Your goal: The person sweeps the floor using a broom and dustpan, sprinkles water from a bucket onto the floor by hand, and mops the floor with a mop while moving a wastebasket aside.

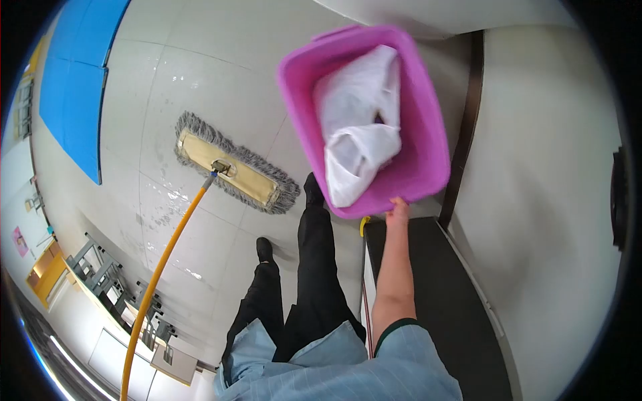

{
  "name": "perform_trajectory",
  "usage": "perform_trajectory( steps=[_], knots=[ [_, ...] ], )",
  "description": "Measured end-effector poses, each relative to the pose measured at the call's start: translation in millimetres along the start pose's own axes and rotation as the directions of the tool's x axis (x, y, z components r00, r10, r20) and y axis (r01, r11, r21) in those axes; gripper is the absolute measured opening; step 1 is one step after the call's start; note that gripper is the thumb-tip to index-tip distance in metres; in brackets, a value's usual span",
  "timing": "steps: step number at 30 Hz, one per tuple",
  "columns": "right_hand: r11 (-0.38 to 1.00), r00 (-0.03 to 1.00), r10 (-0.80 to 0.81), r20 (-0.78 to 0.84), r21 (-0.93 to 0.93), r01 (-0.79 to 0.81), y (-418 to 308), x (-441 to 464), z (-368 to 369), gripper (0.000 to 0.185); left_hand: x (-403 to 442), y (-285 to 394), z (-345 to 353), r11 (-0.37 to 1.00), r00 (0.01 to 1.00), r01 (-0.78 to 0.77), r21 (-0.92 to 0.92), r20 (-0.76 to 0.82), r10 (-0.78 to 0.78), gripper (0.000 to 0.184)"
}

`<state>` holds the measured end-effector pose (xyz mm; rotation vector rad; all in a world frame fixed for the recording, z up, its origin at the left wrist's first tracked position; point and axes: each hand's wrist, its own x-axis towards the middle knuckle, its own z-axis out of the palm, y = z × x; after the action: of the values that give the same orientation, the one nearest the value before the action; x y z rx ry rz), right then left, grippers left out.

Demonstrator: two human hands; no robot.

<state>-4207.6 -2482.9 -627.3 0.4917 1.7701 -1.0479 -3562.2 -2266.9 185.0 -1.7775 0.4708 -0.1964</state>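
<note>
A pink plastic bin [428, 150] hangs tilted in front of me, and my right hand [398, 210] grips its near rim. Inside the bin lies a bunched white cloth [361, 144]. To the left, a flat mop with a grey fringed head [231, 164] rests on the tiled floor. Its long orange handle [160, 267] runs down to the bottom left edge of the view. My left hand is not in the picture.
Wet patches mark the grey floor [190, 73] around the mop. Blue panels [77, 80] stand at the upper left. A black-topped cabinet [441, 294] is by my right arm, beside a pale wall [548, 167]. Furniture with grey metal legs [107, 274] is at the lower left.
</note>
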Motion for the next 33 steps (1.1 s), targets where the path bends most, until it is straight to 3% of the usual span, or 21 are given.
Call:
perform_trajectory(
  steps=[2, 4, 13, 17, 18, 21, 24, 26, 27, 28, 29, 30, 31, 32, 33],
  knots=[
    [1.0, 0.999, -0.018, -0.04, -0.01, 0.018, -26, 1, -33, 0.036, -6, -1, 0, 1.0, 1.0, -0.002, 0.0, -0.009, 0.002, 0.015],
    [0.998, 0.994, 0.068, -0.081, 0.02, -0.067, -48, 10, -62, 0.034, -10, -5, -2, 1.0, 1.0, 0.001, 0.004, -0.011, -0.001, 0.014],
    [0.96, 0.986, -0.052, -0.161, 0.263, 0.094, -108, 49, -93, 0.032, -28, -19, -1, 1.0, 0.999, 0.003, 0.016, -0.044, -0.002, 0.013],
    [0.961, 0.97, -0.108, -0.22, 0.226, 0.158, -118, 58, -92, 0.036, -31, -34, 1, 1.0, 0.998, 0.003, 0.007, -0.068, -0.003, 0.013],
    [0.979, 0.974, -0.146, -0.175, 0.117, 0.167, -117, 56, -89, 0.038, -32, -37, 5, 1.0, 0.997, 0.009, 0.002, -0.077, -0.009, 0.013],
    [0.951, 0.924, -0.207, -0.322, -0.289, 0.112, -100, 15, -60, 0.041, -34, -64, 24, 0.999, 0.993, 0.004, -0.04, -0.121, -0.009, 0.014],
    [0.617, 0.902, -0.418, -0.109, -0.763, 0.194, -17, -19, -53, 0.035, -35, -89, 55, 0.997, 0.98, -0.017, -0.077, -0.198, 0.002, 0.015],
    [0.476, 0.958, -0.235, 0.167, -0.839, 0.263, 21, -76, -35, 0.031, -31, -97, 64, 0.993, 0.965, -0.035, -0.116, -0.262, 0.003, 0.012],
    [0.285, 0.959, -0.205, 0.194, -0.926, 0.248, 33, -111, -14, 0.03, -30, -86, 52, 0.987, 0.958, -0.051, -0.155, -0.286, 0.005, 0.009],
    [0.212, 0.841, -0.34, 0.422, -0.836, 0.506, 77, -114, -14, 0.027, -30, -75, 36, 0.985, 0.959, -0.059, -0.162, -0.284, 0.011, 0.008],
    [0.167, 0.765, -0.312, 0.563, -0.761, 0.628, 91, -150, 9, 0.027, -30, -68, 23, 0.984, 0.959, -0.068, -0.166, -0.282, 0.018, 0.006],
    [0.17, 0.615, -0.345, 0.709, -0.597, 0.784, 102, -194, 35, 0.033, -35, -61, 12, 0.973, 0.938, -0.095, -0.21, -0.347, 0.016, 0.007],
    [0.104, 0.544, -0.21, 0.813, -0.534, 0.839, 95, -253, 64, 0.039, -30, -73, 42, 0.978, 0.87, -0.147, -0.15, -0.491, 0.055, 0.008],
    [0.124, 0.393, -0.137, 0.909, -0.377, 0.918, 95, -314, 86, 0.04, -35, -73, 46, 0.976, 0.891, -0.134, -0.17, -0.451, 0.044, 0.009],
    [0.222, 0.106, -0.06, 0.993, -0.09, 0.971, 141, -329, 95, 0.039, -39, -67, 39, 0.975, 0.914, -0.12, -0.189, -0.405, 0.034, 0.011]
  ],
)
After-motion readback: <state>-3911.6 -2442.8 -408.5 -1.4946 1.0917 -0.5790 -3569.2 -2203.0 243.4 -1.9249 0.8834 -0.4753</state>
